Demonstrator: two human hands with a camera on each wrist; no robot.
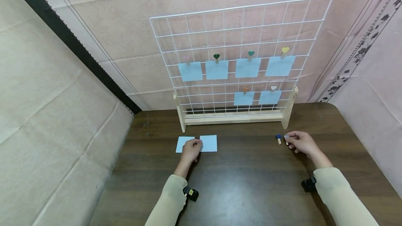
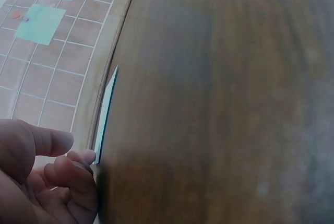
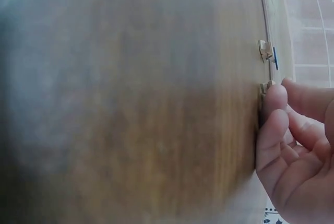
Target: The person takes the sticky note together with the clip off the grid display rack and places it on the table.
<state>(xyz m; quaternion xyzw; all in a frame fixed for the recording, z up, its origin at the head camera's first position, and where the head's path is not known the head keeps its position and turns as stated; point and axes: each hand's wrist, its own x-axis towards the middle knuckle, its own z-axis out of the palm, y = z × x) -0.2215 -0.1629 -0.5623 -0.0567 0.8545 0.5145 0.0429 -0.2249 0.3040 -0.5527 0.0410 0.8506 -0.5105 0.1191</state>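
Two light blue paper cards lie on the table, a left card [image 1: 183, 144] and a right card [image 1: 209, 143]. Over their neighbouring edges is my left hand [image 1: 191, 150], its fingers loosely bent. In the left wrist view the thumb stands apart from the fingers, and a fingertip touches or nearly touches the card [image 2: 106, 114]. My right hand [image 1: 300, 143] pinches a small wooden clothespin [image 1: 287, 143] at the table surface between thumb and index finger; its top is mostly hidden. Just left of it lies a clothespin with a blue top [image 1: 278, 139].
Behind the cards stands a white wire grid [image 1: 233, 47] on a wooden base [image 1: 233, 119]. Several blue cards hang on it in two rows, including one at the upper right [image 1: 280, 66], held by heart-topped clothespins. Pale cloth [image 1: 103, 44] surrounds the brown table [image 1: 245, 184].
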